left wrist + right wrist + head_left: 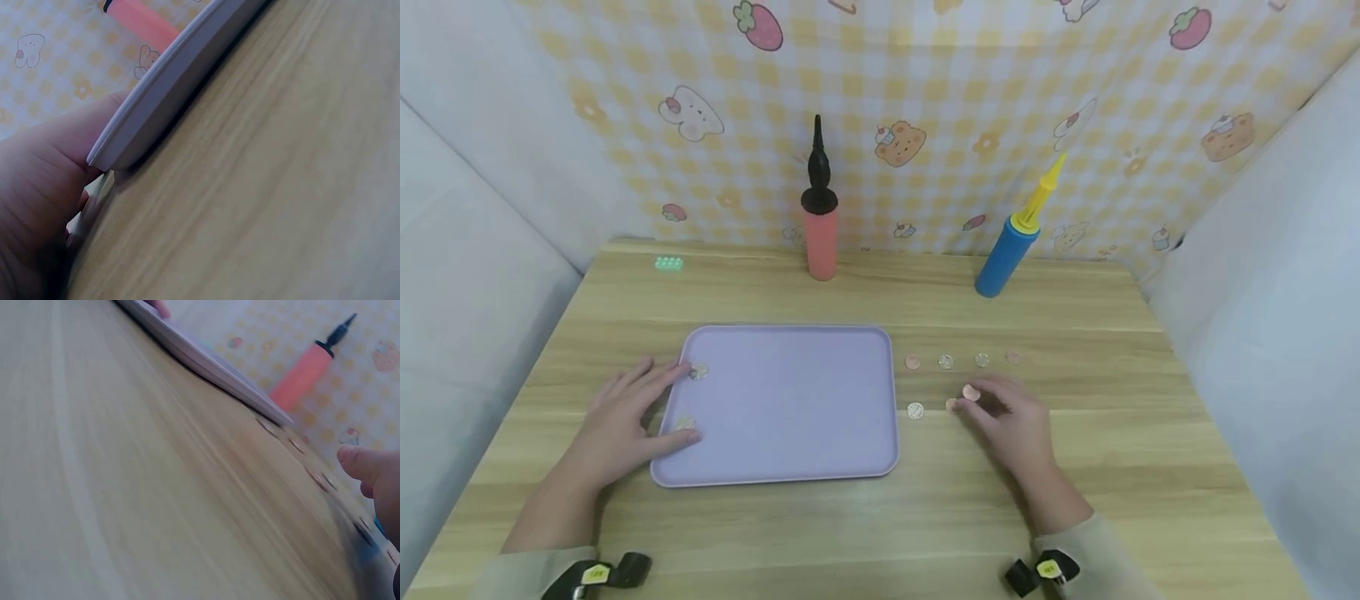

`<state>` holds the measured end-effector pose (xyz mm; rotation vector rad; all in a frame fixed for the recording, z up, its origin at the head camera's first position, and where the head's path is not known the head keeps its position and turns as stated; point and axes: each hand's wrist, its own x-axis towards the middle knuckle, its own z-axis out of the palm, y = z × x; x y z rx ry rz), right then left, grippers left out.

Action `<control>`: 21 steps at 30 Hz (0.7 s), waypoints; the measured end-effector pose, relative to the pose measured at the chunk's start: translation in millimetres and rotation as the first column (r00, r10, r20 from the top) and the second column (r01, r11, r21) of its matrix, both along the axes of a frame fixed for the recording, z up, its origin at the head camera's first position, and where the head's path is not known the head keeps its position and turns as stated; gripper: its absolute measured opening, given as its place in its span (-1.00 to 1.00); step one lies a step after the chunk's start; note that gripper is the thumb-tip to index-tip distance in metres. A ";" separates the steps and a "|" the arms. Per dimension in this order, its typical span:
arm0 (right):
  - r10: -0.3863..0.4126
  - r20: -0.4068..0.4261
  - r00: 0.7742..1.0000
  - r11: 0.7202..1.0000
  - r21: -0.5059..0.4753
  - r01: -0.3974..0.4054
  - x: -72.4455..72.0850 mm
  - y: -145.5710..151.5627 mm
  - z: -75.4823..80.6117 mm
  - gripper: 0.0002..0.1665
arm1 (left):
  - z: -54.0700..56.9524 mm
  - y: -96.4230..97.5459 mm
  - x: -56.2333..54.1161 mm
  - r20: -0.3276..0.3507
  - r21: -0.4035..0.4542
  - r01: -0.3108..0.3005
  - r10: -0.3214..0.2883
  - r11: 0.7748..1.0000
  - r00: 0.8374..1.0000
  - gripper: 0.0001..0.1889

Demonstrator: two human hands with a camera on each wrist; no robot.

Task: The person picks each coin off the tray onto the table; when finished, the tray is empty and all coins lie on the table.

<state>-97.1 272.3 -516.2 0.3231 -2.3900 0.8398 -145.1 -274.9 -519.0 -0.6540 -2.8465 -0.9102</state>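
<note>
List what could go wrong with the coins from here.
1. The right hand pinches a coin that could slip.
2. A second coin beside that hand might get knocked.
3. The left hand rests at the left edge of the tray, near two coins; a twitch could shift them.

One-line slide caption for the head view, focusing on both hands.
Left hand touching a lilac tray, right hand pinching a coin near other coins.

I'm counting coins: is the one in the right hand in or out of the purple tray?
Out: the head view shows the right hand pinching that coin to the right of the purple tray.
</note>
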 end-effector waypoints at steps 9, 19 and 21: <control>-0.139 0.076 0.987 0.990 0.028 0.137 12.7 43.4 -2.5 -0.63 | -0.7 0.0 0.3 -0.001 -0.002 -0.003 0.003 1.000 1.000 0.08; -0.214 0.203 0.955 0.977 0.057 0.206 25.9 60.9 -2.4 -0.67 | -4.5 -1.5 0.8 -0.006 -0.011 0.003 -0.003 1.000 1.000 0.07; -0.216 0.213 0.953 0.976 0.062 0.207 25.5 61.0 -1.9 -0.68 | -4.9 -0.9 0.5 -0.007 -0.009 0.005 -0.005 1.000 1.000 0.06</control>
